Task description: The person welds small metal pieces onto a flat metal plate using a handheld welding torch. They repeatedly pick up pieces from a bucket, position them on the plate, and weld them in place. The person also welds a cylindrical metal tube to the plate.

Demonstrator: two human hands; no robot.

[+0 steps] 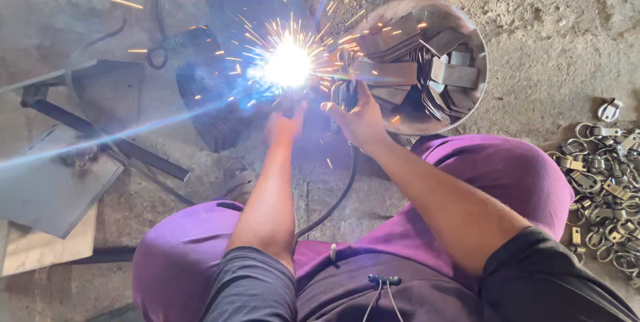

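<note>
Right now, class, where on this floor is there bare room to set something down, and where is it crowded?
Bare floor lies upper right, between the metal bowl and the pile of metal rings. Another bare patch lies upper left, above the dark frame. It is crowded around the sparks, where the left hand and right hand work.

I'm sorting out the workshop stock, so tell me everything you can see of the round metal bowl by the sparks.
The round metal bowl is a shallow, dull grey basin on the dusty concrete floor, just right of the welding flash. It is heaped with flat, bent grey metal pieces. Its near rim is hidden behind the right hand; whether they touch, I cannot tell.
</note>
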